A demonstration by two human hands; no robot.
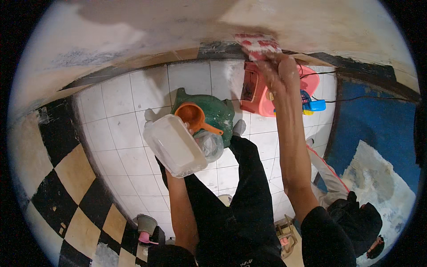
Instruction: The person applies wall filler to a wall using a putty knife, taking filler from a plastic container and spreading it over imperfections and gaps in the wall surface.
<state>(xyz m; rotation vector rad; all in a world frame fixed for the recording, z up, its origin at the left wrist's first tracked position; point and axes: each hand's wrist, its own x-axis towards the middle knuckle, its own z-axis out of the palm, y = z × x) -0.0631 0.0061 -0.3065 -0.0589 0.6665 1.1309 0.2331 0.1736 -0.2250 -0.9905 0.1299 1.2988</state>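
Head cam: R hand [276,73], up at 1 o'clock, has its fingers bent round a red-and-white cloth [259,43], pressed flat against the wall [178,26] just above the dark edging; it's blurred, so prob. a rag, can't be sure. L hand [190,128], mostly hidden, supports a white tub [175,144] at 9 o'clock, tilted, w/ a few fingertips showing by its far rim. Next to that, nr centre twd 12, a green stool [220,109] w/ an orange dipper [190,115] on top, handle twd 4; clear plastic bag [214,147] just below dipper. Pink chair [251,91] at 2 o'clock, w/ a blue item [316,105] beside it. Farther out: grey bucket [146,221] at 7, chequered tiles [80,191] at 8, blue panel [369,122] at 3.
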